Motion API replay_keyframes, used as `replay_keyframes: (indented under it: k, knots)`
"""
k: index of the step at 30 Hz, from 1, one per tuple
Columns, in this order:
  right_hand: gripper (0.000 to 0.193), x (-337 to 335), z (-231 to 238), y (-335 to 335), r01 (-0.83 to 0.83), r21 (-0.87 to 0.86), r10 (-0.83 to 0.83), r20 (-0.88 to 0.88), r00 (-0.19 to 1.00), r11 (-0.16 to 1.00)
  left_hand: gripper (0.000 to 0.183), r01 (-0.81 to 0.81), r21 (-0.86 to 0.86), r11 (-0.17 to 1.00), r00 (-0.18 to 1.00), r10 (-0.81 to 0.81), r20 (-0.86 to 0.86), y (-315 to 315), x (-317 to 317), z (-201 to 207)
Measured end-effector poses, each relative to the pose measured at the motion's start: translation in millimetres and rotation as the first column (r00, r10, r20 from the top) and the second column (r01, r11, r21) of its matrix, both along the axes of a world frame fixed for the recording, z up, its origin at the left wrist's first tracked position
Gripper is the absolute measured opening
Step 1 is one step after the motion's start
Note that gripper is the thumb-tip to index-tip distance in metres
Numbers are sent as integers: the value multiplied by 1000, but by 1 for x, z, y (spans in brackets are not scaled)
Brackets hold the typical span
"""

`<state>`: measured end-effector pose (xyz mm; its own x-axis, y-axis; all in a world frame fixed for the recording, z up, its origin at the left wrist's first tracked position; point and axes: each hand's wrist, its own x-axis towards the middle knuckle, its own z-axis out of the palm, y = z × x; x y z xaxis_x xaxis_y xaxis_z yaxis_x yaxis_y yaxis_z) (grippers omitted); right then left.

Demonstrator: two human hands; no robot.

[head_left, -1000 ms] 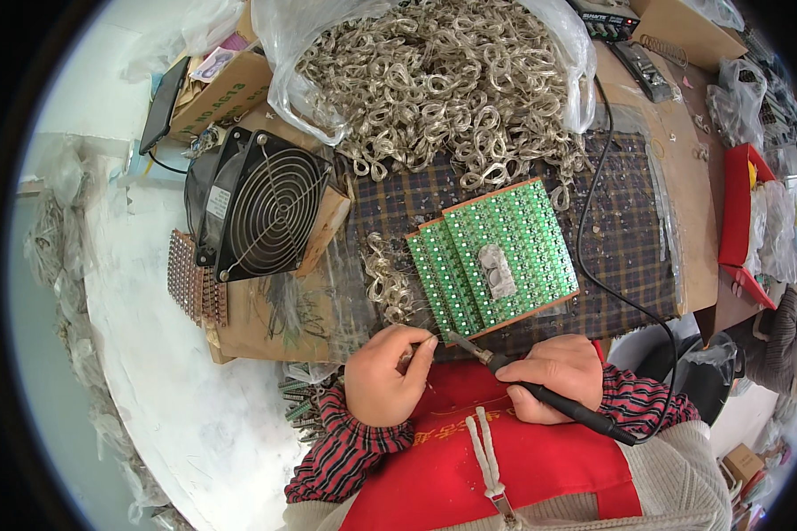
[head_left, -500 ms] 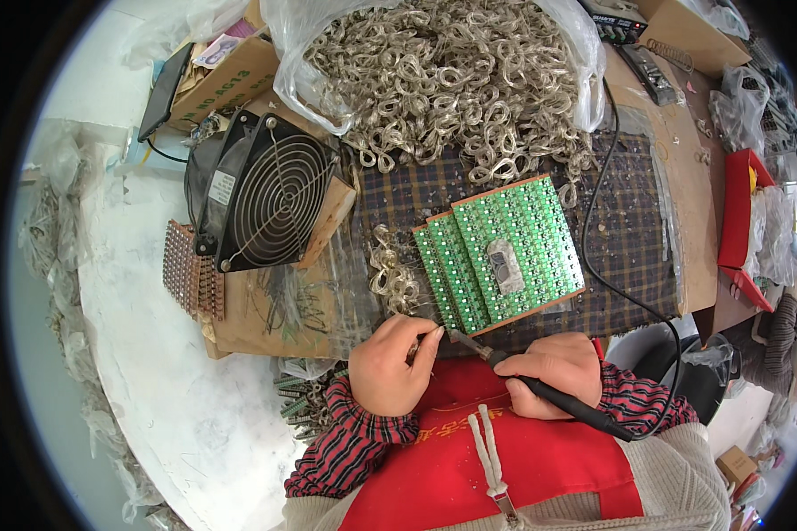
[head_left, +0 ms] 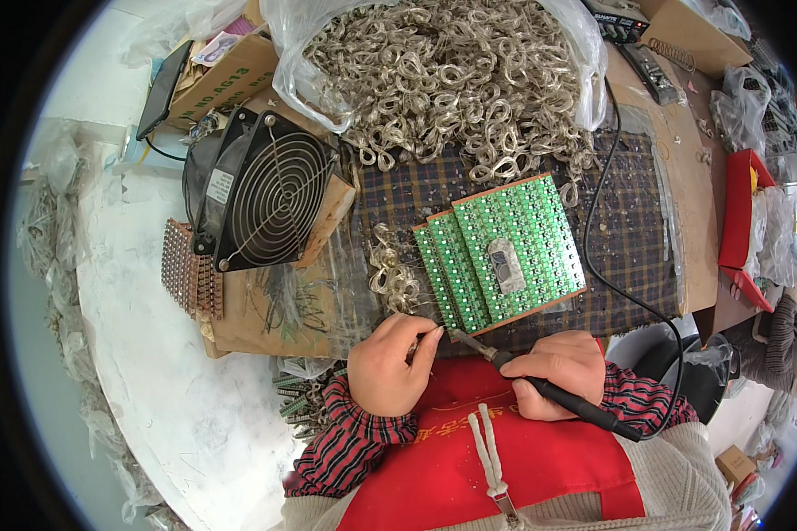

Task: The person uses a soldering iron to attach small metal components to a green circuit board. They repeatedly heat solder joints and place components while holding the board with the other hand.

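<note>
My left hand [head_left: 388, 365] is pinched at the lower left corner of the green circuit boards [head_left: 553, 234]. A thin wire end seems to be between thumb and forefinger, too small to see well. Closed round the black handle of a soldering iron [head_left: 580, 407] is my right hand [head_left: 565, 372]. The iron's tip points left, at the board edge beside my left fingertips; whether it touches is hard to tell. The boards lie overlapped in a stack, with a grey oval piece [head_left: 507, 265] on the top one. Several coiled clear-coated wires [head_left: 393, 274] lie left of them.
A large heap of coiled wires [head_left: 452, 84] fills a clear plastic bag at the back. On the left stands a black fan [head_left: 283, 195], with brown boards [head_left: 186, 274] beyond it. The iron's black cord [head_left: 591, 221] crosses the checked cloth [head_left: 633, 203]. A red box [head_left: 737, 208] sits right.
My right hand and the soldering iron's handle have shifted very slightly to the right. My left hand stays almost in place, and the boards have not visibly moved.
</note>
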<state>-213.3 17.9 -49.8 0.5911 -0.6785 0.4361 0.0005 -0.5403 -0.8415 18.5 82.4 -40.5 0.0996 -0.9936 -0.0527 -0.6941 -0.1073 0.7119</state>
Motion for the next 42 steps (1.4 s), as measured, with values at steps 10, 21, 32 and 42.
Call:
replay_keyframes:
  k: [10, 21, 32, 42]
  knots:
    - [23, 2, -1, 0, 8, -3, -8, 6, 1000, 1000, 8, -10, 27, 1000, 1000, 10, -3, 0, -1, 0]
    - [22, 1, -2, -1, 9, -12, -8, 14, 1000, 1000, 9, 4, 12, 1000, 1000, -4, 29, 0, -1, 2]
    - [24, 4, -4, 0, 15, 15, -15, -5, 1000, 1000, 8, -8, -36, 999, 998, 11, 70, 1, -4, -2]
    - [24, 4, -6, 1, 36, -6, -36, -2, 999, 999, 10, 53, -33, 998, 985, -47, 164, 1, -4, 2]
